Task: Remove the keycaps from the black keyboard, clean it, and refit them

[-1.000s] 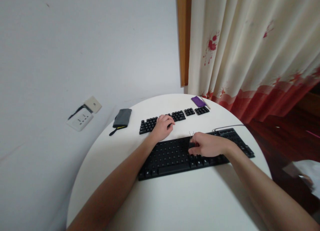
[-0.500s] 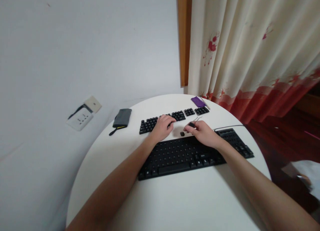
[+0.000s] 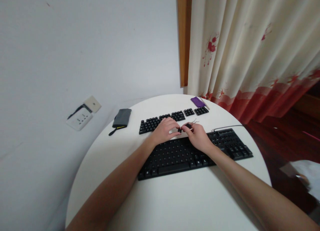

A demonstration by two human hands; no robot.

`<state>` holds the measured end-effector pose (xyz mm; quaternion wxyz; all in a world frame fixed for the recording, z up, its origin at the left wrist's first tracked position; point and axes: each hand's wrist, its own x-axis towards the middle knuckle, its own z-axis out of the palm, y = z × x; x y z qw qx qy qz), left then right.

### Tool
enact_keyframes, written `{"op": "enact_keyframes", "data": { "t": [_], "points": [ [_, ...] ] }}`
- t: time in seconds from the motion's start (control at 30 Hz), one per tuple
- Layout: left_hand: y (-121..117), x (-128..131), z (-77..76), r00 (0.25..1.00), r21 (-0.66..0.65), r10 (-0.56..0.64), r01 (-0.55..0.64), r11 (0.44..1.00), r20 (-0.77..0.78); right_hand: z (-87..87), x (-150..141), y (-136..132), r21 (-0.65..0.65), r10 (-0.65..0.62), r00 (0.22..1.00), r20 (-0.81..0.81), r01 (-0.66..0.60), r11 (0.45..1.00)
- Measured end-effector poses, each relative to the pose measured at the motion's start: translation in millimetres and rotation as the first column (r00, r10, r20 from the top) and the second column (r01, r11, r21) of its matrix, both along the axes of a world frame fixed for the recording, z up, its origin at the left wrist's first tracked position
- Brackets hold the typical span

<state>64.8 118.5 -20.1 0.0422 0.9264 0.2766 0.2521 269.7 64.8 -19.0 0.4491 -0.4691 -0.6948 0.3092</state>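
Note:
A black keyboard (image 3: pixel 175 156) lies across a round white table (image 3: pixel 175 204), most of its keys stripped to bare stems. Behind it, loose black keycaps (image 3: pixel 150 123) lie in rows. My right hand (image 3: pixel 198 137) is closed on a wire keycap puller (image 3: pixel 189 125) with a black grip, held just past the keyboard's far edge. My left hand (image 3: pixel 165 131) rests by the keycap rows, its fingertips pinched on a small black keycap (image 3: pixel 179 130) right at the puller's end. The two hands touch there.
A grey pouch (image 3: pixel 121 118) with a strap lies at the table's far left. A purple card (image 3: pixel 198 101) sits at the far edge by the flowered curtain (image 3: pixel 250 51). The keyboard's cable (image 3: pixel 225 127) runs off to the right. A wall socket (image 3: pixel 80 119) is on the left.
My right hand lifted the puller with a keycap off the keyboard and carried it back and left. My left hand came off the keycap rows to meet it and pinch the cap.

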Motion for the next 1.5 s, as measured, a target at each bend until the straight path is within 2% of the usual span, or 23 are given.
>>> {"op": "enact_keyframes", "data": {
  "t": [0.17,0.33,0.53,0.63,0.73,0.9,1.0,1.13,1.27,1.37,1.5],
  "points": [
    [1,0,-0.6,1.0,-0.022,-0.005,0.005,1.0,0.002,1.7,-1,0,-0.037,-0.02,1.0,0.021,0.02,0.999],
    [0,1,1.0,1.0,0.014,-0.009,0.009,1.0,0.0,-3.6,-1,4,-0.041,-0.019,1.0,-0.004,0.019,0.999],
    [-9,4,9.1,0.987,0.119,-0.015,0.034,0.992,-0.159,-3.9,2,4,-0.007,-0.054,0.998,0.033,0.054,0.998],
    [-12,5,11.1,0.983,0.14,-0.013,0.039,0.989,-0.181,-3.3,2,4,-0.01,-0.073,0.997,0.029,0.073,0.997],
    [-14,5,11.8,0.983,0.128,-0.015,0.039,0.991,-0.182,-5.8,1,7,-0.055,-0.073,0.997,-0.014,0.072,0.996],
    [-14,8,13.5,0.99,0.111,-0.029,0.044,0.993,-0.135,-14.2,0,15,-0.207,-0.107,0.974,-0.2,0.064,0.976],
    [-10,5,19.9,1.0,0.083,0.012,-0.013,0.996,0.006,-14.5,0,18,-0.229,-0.149,0.956,-0.253,0.09,0.969],
    [-3,-1,40.3,0.972,0.075,0.141,-0.158,0.985,0.19,-11.7,1,18,-0.227,-0.195,0.945,-0.263,0.135,0.964],
    [5,6,54.9,0.952,0.064,0.245,-0.261,0.963,0.182,-12.1,1,20,-0.223,-0.2,0.944,-0.264,0.142,0.965],
    [15,17,48.3,0.956,0.054,0.286,-0.29,0.956,0.071,-11.5,3,21,-0.212,-0.207,0.939,-0.274,0.151,0.965],
    [24,20,23.0,0.952,0.031,0.305,-0.304,0.952,-0.033,-8.5,9,24,-0.203,-0.237,0.93,-0.282,0.184,0.962]
  ]
}}
